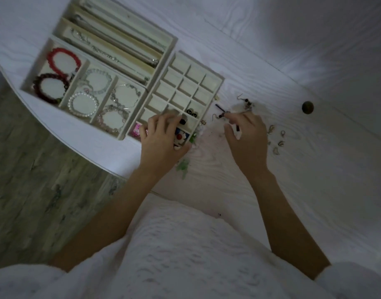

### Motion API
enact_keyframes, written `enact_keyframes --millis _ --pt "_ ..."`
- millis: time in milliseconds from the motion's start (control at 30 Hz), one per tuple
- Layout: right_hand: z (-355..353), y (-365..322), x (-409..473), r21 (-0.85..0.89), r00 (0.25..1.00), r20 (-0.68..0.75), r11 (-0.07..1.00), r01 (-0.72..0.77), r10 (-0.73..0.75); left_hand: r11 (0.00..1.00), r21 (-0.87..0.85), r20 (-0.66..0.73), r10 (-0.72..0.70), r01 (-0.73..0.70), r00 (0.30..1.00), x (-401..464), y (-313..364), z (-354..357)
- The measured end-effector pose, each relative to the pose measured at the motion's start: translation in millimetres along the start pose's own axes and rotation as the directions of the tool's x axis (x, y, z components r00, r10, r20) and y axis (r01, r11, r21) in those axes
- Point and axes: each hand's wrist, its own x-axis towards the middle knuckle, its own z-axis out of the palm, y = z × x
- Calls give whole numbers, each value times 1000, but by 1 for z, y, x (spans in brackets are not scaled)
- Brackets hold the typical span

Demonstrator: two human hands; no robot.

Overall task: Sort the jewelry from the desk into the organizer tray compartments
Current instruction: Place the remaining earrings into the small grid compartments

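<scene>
My left hand [163, 139] lies curled over the small tray [186, 89] at its six o'clock corner, likely steadying it; whether it holds anything I cannot tell. At three o'clock from it, my right hand [246, 134] pinches an earring [220, 115] off the desk [293, 169], where loose earrings [277, 139] wait.

Your bare forearms, your short white sleeves [346, 277], and your white, textured, quilted-looking garment [174, 244] below.

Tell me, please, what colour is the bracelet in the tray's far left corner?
Red bracelet, seen clearest in the head view.
</scene>
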Motion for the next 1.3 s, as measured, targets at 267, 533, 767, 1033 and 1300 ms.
enact_keyframes --millis 267,533,767,1033,1300 --pt "-8 72 -86 -69 869 103 875 -480 484 922 -180 -32 344 -344 939 0 36 -3" --pt "3 70 -63 -66 958 93 962 -266 271 925 -36 262 375 -379 889 71 83 20" --pt "5 78 32 -8 983 -39 984 -180 180 864 213 263 398 -455 879 74 85 32" --pt "12 80 82 -197 933 197 945 -262 300 902 169 139 378 -397 916 67 84 36" --pt "-36 53 39 435 941 224 838 -329 253 875 -449 175 286 -182 942 66 111 10"
